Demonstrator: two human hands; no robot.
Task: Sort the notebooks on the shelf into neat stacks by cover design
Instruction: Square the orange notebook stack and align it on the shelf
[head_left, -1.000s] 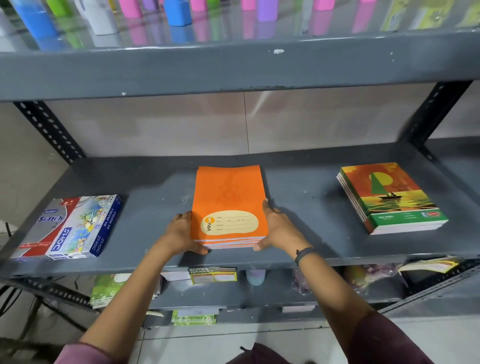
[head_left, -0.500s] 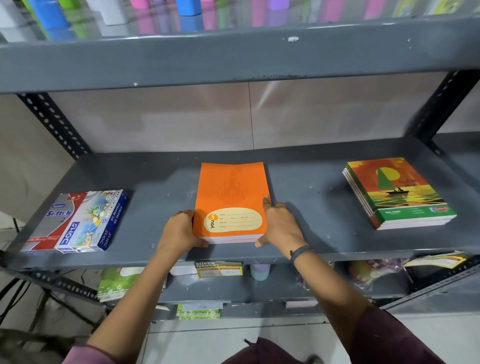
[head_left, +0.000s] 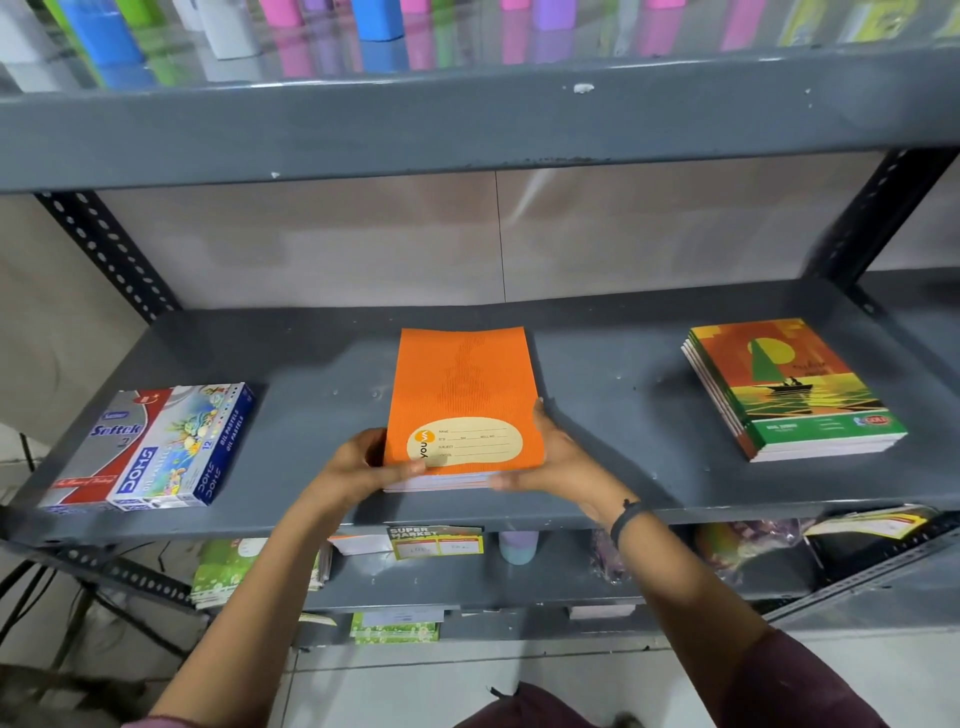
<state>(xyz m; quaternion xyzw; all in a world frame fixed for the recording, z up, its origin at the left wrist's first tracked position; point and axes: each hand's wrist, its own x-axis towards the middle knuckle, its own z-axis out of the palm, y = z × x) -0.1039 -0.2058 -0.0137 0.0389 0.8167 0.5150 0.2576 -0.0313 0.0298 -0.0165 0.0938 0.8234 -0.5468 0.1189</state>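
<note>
A stack of orange notebooks (head_left: 462, 384) with a cream name label lies in the middle of the grey shelf (head_left: 613, 415). My left hand (head_left: 363, 462) grips its front left corner, thumb on the cover. Against its right edge and front right corner presses my right hand (head_left: 550, 457). A second stack (head_left: 789, 389), with green and orange sailboat covers, lies apart at the right of the shelf, a little fanned along its left side.
Two boxes (head_left: 156, 447), one of oil pastels, lie at the shelf's left end. Coloured bottles (head_left: 374, 21) stand on the shelf above. The lower shelf holds green packs (head_left: 234, 571), price tags and a small bottle. Black slotted uprights (head_left: 878, 213) frame the sides.
The fanned orange notebooks have been squared into an even stack. My left thumb has come up onto the cover's front left corner.
</note>
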